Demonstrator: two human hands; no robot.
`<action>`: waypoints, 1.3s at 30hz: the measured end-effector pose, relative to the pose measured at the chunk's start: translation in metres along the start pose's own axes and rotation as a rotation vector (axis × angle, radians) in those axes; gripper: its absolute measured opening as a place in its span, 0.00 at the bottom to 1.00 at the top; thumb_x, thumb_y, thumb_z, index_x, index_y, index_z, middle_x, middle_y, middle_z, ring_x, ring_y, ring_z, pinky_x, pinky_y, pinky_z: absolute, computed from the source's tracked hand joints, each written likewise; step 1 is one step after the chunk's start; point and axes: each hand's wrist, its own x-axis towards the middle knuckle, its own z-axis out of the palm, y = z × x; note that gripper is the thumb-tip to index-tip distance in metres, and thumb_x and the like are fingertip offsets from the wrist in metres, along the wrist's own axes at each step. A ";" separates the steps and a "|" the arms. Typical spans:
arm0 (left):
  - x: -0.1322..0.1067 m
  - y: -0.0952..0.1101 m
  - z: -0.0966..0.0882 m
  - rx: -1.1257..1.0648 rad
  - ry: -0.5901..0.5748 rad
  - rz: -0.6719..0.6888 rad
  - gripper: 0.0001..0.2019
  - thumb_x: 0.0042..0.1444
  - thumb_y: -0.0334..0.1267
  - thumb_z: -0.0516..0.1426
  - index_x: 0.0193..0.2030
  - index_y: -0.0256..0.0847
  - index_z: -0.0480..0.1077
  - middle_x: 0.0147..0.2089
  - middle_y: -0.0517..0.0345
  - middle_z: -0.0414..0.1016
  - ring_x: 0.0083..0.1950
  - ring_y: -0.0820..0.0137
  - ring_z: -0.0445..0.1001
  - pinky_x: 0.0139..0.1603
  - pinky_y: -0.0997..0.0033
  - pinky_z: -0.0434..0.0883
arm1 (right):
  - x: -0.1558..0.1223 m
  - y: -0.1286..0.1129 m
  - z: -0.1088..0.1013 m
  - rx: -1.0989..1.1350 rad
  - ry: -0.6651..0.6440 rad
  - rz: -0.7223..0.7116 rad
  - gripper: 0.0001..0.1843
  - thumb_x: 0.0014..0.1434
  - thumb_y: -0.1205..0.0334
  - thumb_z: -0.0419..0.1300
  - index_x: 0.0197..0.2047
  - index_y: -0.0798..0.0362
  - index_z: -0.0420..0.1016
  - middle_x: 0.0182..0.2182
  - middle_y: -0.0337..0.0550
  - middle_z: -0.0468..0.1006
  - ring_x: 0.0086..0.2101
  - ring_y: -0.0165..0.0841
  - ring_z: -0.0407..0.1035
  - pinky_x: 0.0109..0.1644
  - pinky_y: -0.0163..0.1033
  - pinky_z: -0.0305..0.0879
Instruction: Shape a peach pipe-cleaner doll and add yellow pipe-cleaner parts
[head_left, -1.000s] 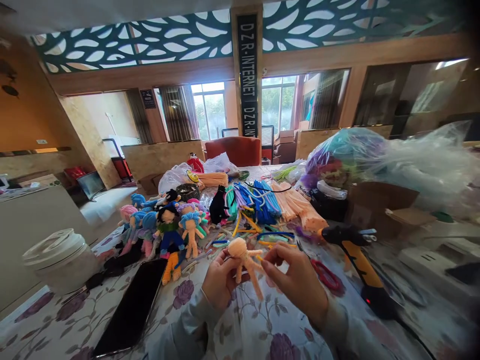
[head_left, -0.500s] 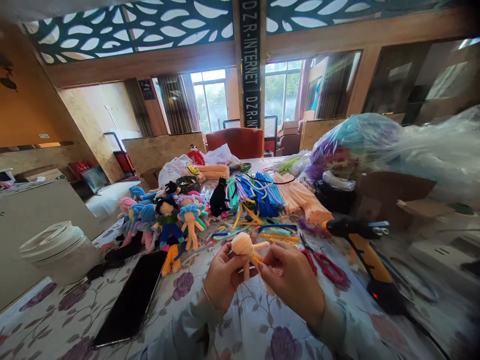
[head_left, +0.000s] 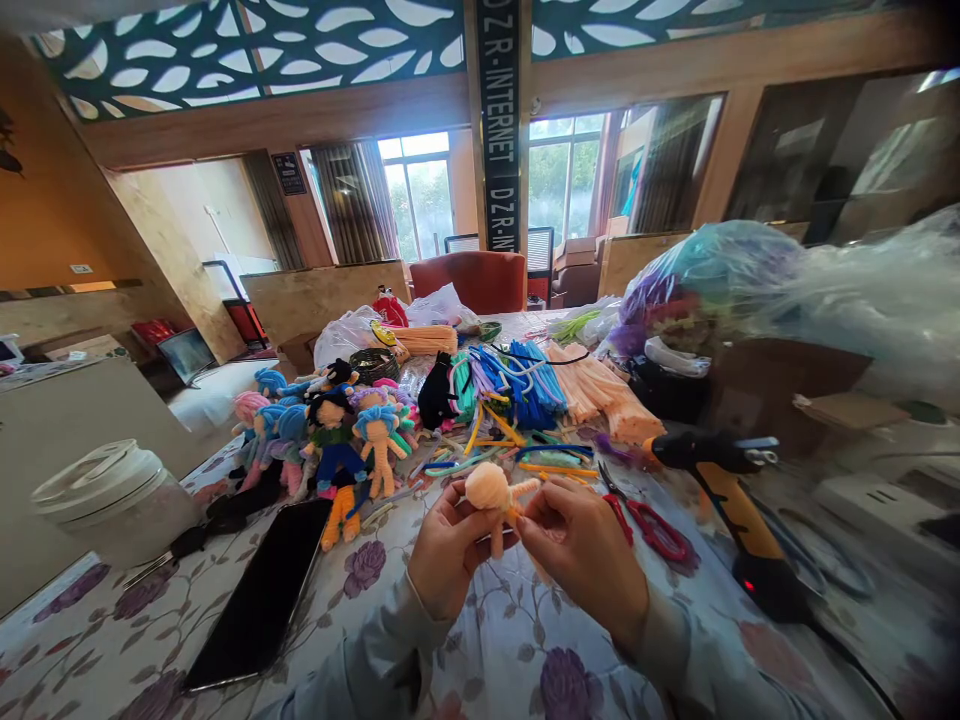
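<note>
A small peach doll (head_left: 487,487) with a round head and thin pipe-cleaner limbs is held up over the table's front part. My left hand (head_left: 448,550) is closed around its left side, thumb across the body below the head. From the right, my right hand (head_left: 581,560) pinches at the doll's body, where a bit of orange-yellow pipe cleaner (head_left: 513,514) shows by the fingertips. The exact grip there is partly hidden by the fingers. Finished-looking dolls (head_left: 379,445) with coloured hair stand grouped to the left behind my hands.
Red-handled scissors (head_left: 660,530) and a yellow-black glue gun (head_left: 731,510) lie right. A black phone (head_left: 262,595) and white lidded bucket (head_left: 112,500) are left. Bundles of blue (head_left: 536,385) and peach pipe cleaners (head_left: 607,395) lie behind, with loose pieces in front. Plastic bags (head_left: 720,270) pile up far right.
Both hands stay on the doll with almost the same grip. The right fingers shift slightly at its body. The whole view moves a little.
</note>
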 end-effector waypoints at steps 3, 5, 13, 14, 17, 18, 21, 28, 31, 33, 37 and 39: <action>0.000 0.000 0.001 0.007 0.014 0.008 0.23 0.38 0.31 0.67 0.43 0.39 0.67 0.37 0.56 0.76 0.35 0.67 0.75 0.39 0.63 0.74 | 0.001 0.000 0.000 0.006 0.010 -0.001 0.08 0.50 0.68 0.58 0.21 0.52 0.67 0.23 0.39 0.70 0.28 0.33 0.64 0.32 0.37 0.58; 0.000 0.000 0.001 0.012 0.017 0.013 0.22 0.37 0.31 0.68 0.42 0.39 0.68 0.37 0.56 0.76 0.35 0.67 0.75 0.39 0.63 0.74 | 0.001 0.000 0.001 0.009 0.023 -0.006 0.08 0.50 0.68 0.58 0.21 0.52 0.67 0.23 0.40 0.70 0.28 0.33 0.64 0.31 0.36 0.58; 0.001 -0.003 0.001 0.047 -0.009 0.066 0.22 0.40 0.32 0.67 0.43 0.39 0.68 0.40 0.55 0.76 0.37 0.67 0.75 0.39 0.64 0.74 | 0.001 -0.001 0.001 0.008 0.039 -0.008 0.09 0.49 0.69 0.59 0.20 0.53 0.67 0.22 0.39 0.70 0.27 0.32 0.64 0.31 0.36 0.57; 0.001 -0.003 0.001 0.056 -0.012 0.081 0.22 0.40 0.32 0.67 0.42 0.39 0.68 0.40 0.55 0.76 0.37 0.67 0.75 0.39 0.64 0.74 | 0.001 -0.002 0.001 0.006 0.034 -0.005 0.09 0.49 0.69 0.59 0.20 0.53 0.67 0.22 0.39 0.70 0.27 0.32 0.64 0.32 0.36 0.56; 0.001 -0.005 0.002 0.091 0.019 0.132 0.22 0.38 0.32 0.68 0.41 0.39 0.67 0.39 0.56 0.76 0.35 0.68 0.74 0.36 0.66 0.74 | 0.001 -0.003 0.002 0.006 0.029 -0.003 0.09 0.49 0.69 0.60 0.20 0.53 0.68 0.22 0.38 0.71 0.27 0.32 0.64 0.32 0.37 0.55; 0.001 -0.006 0.003 0.099 0.036 0.147 0.22 0.38 0.32 0.68 0.41 0.39 0.67 0.38 0.56 0.76 0.35 0.69 0.74 0.35 0.66 0.74 | 0.000 -0.004 0.002 0.008 0.028 -0.003 0.09 0.49 0.69 0.60 0.20 0.53 0.68 0.22 0.38 0.71 0.27 0.32 0.64 0.32 0.36 0.55; 0.001 -0.007 0.004 0.111 0.071 0.169 0.23 0.35 0.32 0.69 0.40 0.39 0.67 0.37 0.57 0.76 0.33 0.71 0.74 0.32 0.70 0.73 | 0.000 -0.003 0.004 0.008 0.029 -0.012 0.09 0.50 0.69 0.60 0.20 0.53 0.68 0.22 0.38 0.71 0.27 0.31 0.63 0.32 0.36 0.55; 0.004 -0.004 0.003 0.104 0.109 0.174 0.23 0.34 0.30 0.68 0.38 0.39 0.66 0.35 0.57 0.77 0.33 0.68 0.75 0.32 0.69 0.73 | -0.001 -0.003 0.004 0.006 0.015 -0.065 0.06 0.51 0.68 0.61 0.24 0.52 0.73 0.24 0.39 0.72 0.30 0.33 0.65 0.34 0.37 0.56; 0.006 -0.002 -0.001 0.063 0.076 0.158 0.21 0.36 0.30 0.67 0.39 0.39 0.67 0.34 0.58 0.77 0.33 0.68 0.75 0.34 0.68 0.73 | -0.002 -0.003 0.002 0.018 0.022 -0.105 0.03 0.50 0.67 0.61 0.26 0.52 0.73 0.25 0.39 0.72 0.30 0.33 0.65 0.34 0.37 0.57; 0.008 -0.001 -0.004 0.046 0.066 0.152 0.21 0.36 0.30 0.68 0.38 0.39 0.67 0.34 0.59 0.77 0.32 0.69 0.75 0.33 0.68 0.73 | -0.002 -0.002 0.000 0.028 0.034 -0.127 0.03 0.50 0.67 0.61 0.26 0.52 0.72 0.25 0.39 0.72 0.30 0.33 0.65 0.35 0.37 0.57; 0.008 -0.001 -0.005 0.051 0.063 0.134 0.21 0.36 0.30 0.68 0.39 0.39 0.67 0.33 0.60 0.77 0.30 0.70 0.75 0.31 0.69 0.72 | -0.003 -0.002 0.001 0.000 0.049 -0.154 0.05 0.50 0.67 0.61 0.24 0.52 0.71 0.25 0.39 0.73 0.31 0.34 0.67 0.36 0.38 0.56; 0.007 -0.001 -0.003 0.058 0.062 0.126 0.22 0.36 0.30 0.68 0.39 0.39 0.67 0.33 0.60 0.77 0.29 0.71 0.74 0.30 0.70 0.73 | -0.003 -0.002 0.003 -0.035 0.047 -0.163 0.07 0.51 0.67 0.61 0.23 0.52 0.71 0.25 0.39 0.73 0.31 0.34 0.66 0.37 0.38 0.55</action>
